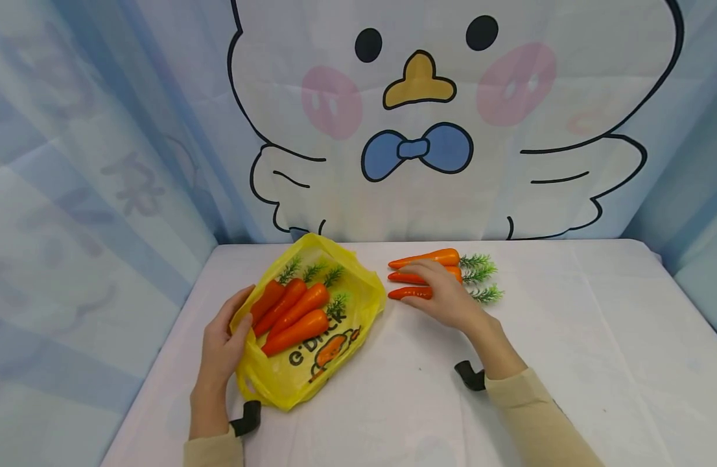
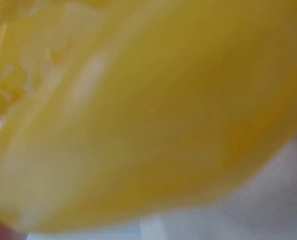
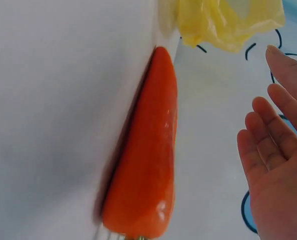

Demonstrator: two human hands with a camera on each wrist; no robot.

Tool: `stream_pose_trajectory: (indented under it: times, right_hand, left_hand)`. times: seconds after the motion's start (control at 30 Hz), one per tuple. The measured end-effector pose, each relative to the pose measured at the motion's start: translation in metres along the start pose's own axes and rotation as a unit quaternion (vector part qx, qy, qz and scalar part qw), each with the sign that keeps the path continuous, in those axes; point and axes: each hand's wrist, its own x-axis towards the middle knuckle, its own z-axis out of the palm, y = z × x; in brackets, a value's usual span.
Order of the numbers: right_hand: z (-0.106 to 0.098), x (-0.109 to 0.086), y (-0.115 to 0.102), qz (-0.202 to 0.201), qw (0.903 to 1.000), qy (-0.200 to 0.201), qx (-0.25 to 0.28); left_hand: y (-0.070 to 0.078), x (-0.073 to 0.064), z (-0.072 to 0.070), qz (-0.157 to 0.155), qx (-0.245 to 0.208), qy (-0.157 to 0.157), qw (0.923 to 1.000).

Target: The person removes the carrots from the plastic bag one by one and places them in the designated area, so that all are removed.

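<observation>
My left hand grips the left edge of a yellow plastic bag, thumb on the near side. Several orange toy carrots with green sprigs lie at its mouth. Yellow film fills most of the left wrist view, blurred. To the right, three carrots lie side by side, tips pointing left. My right hand hovers over them, hiding parts of the middle carrot and near carrot; the far carrot is mostly visible. In the right wrist view its fingers are extended, apart from the large carrot.
A white cloth covers the table. Behind it hangs a curtain printed with a cartoon figure, and blue drapes stand on the left. Black wrist mounts stick out beside both wrists.
</observation>
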Motion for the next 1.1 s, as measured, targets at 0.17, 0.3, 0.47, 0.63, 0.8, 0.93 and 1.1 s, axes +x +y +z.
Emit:
stream_pose_trajectory:
  times: [0.17,0.3,0.47,0.63,0.8,0.93,1.1]
  right_hand:
    - [0.011,0.006,-0.011,-0.006,0.9999,-0.006,0.012]
    - [0.019,0.011,-0.02,-0.012,0.9996,-0.014,0.021]
    - [0.03,0.019,-0.03,-0.028,0.9986,-0.027,0.036]
    - [0.04,0.028,-0.039,-0.039,0.9978,-0.039,0.036]
    - [0.051,0.037,-0.051,-0.041,0.9967,-0.052,0.048]
    - [0.058,0.042,-0.059,-0.044,0.9951,-0.065,0.06]
    - [0.068,0.049,-0.065,-0.053,0.9938,-0.072,0.065]
  left_hand:
    - [-0.003,0.001,0.0,0.015,0.001,0.0,0.9999]
    - [-0.002,0.001,0.0,0.016,-0.001,-0.001,0.9999]
    - [-0.001,0.001,-0.001,0.013,-0.006,0.0,0.9999]
    - [-0.001,0.001,-0.002,0.008,-0.002,0.001,1.0]
    - [0.0,0.0,-0.002,0.009,-0.004,0.004,0.9999]
    - [-0.001,0.001,0.0,0.013,-0.007,0.004,0.9999]
    - [-0.001,0.001,0.001,0.012,-0.004,0.006,0.9999]
